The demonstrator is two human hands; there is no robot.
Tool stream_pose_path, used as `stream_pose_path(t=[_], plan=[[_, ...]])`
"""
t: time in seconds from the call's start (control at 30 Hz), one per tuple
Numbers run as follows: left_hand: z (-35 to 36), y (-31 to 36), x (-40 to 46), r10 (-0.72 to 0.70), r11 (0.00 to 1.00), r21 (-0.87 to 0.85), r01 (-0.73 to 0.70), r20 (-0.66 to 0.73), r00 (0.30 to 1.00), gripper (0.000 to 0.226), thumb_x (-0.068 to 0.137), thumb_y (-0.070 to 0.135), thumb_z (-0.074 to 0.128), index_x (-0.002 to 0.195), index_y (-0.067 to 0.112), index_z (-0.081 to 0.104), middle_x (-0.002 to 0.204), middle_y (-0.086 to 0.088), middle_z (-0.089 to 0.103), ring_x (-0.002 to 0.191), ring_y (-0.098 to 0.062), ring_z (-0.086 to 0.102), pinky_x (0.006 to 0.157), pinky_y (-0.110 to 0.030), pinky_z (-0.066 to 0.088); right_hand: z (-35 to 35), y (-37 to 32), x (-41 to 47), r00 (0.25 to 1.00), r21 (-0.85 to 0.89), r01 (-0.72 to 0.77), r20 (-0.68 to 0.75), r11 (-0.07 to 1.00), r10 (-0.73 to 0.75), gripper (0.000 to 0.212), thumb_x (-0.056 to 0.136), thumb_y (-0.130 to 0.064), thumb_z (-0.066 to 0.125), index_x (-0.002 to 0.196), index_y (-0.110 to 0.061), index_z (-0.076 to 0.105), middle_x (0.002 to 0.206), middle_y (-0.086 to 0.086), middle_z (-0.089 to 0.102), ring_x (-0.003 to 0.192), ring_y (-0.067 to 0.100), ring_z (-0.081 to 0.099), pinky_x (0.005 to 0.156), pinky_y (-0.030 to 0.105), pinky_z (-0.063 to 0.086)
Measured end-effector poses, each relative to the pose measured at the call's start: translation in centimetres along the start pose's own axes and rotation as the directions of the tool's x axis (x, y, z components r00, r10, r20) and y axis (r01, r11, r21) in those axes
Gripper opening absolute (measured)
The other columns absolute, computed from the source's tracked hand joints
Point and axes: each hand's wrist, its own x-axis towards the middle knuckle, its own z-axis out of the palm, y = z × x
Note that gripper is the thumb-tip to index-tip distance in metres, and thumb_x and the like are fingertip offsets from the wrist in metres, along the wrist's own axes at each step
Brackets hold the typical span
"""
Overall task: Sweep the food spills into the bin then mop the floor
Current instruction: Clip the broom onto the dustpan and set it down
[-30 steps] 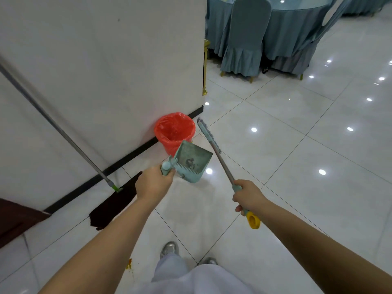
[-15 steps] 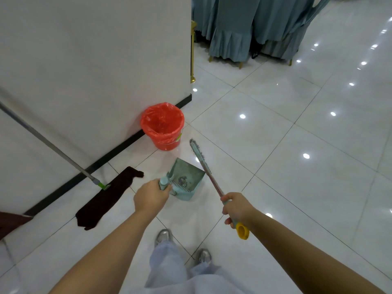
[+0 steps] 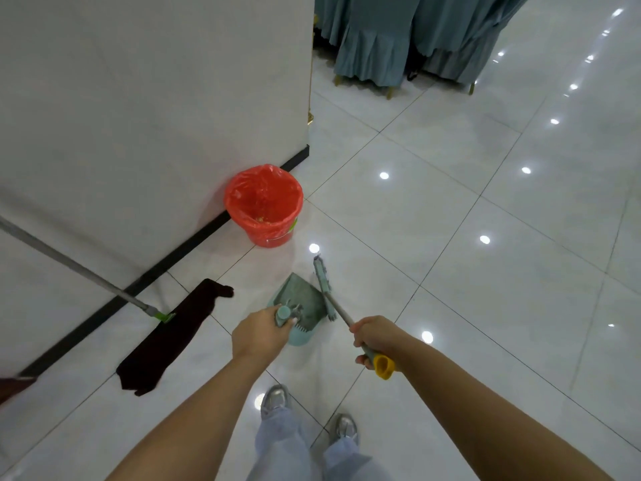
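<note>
Glossy white floor tiles point(image 3: 468, 237) run under everything, with a white wall point(image 3: 138, 98) off to the left of the hands. The bin point(image 3: 265, 206), lined in red plastic, stands on the floor beyond both hands against the base of that wall, and a few yellowish scraps show at its bottom. Between the hands and the bin sits the dustpan point(image 3: 300, 303), its mouth toward the bin; it looks close to or on the floor. The brush point(image 3: 324, 286) lies along the dustpan's right edge.

What could go wrong: any crumbs left in the dustpan may slide out onto the tiles if it tips forward, and the brush head may flick bits past the pan. The mop point(image 3: 166, 328), resting to the left of the left hand with its dark cloth flat on the tiles and its pole leaning to the wall, could be knocked over by a careless step.

The left hand point(image 3: 258, 336) is curled around the dustpan's handle, arm stretched forward. The right hand point(image 3: 376, 336) grips the brush handle near its yellow end, arm likewise extended.
</note>
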Motion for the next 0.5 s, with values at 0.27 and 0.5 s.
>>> stream_pose_path(t=[0.27, 0.5], plan=[[-1.1, -2.1, 4.7, 0.116, 0.993, -0.007, -0.116, 0.113, 0.987, 0.029, 0.087, 0.051, 0.056, 0.102, 0.028, 0.065, 0.088, 0.0, 0.069, 0.079, -0.02, 0.063, 0.067, -0.031, 0.053, 1.0, -4.8, 1.2, 0.998, 0.226, -0.067, -0.006, 0.972, 0.07, 0.008, 0.089, -0.001, 0.054, 0.097, 0.0, 0.054, 0.093, 0.018, 0.053, 0.064, 0.027, 0.066, 0.037, 0.02, 0.048], [-0.7, -1.1, 8.4, 0.152, 0.983, -0.126, -0.13, 0.179, 0.972, 0.032, 0.086, 0.056, 0.055, 0.091, 0.026, 0.066, 0.083, 0.0, 0.068, 0.079, -0.021, 0.063, 0.068, -0.033, 0.054, 2.5, -8.7, 2.8, 0.998, 0.553, -0.025, 0.059, 0.833, -0.009, 0.034, 0.092, -0.004, 0.057, 0.123, 0.005, 0.053, 0.104, 0.025, 0.062, 0.071, 0.027, 0.066, 0.057, 0.031, 0.06]])
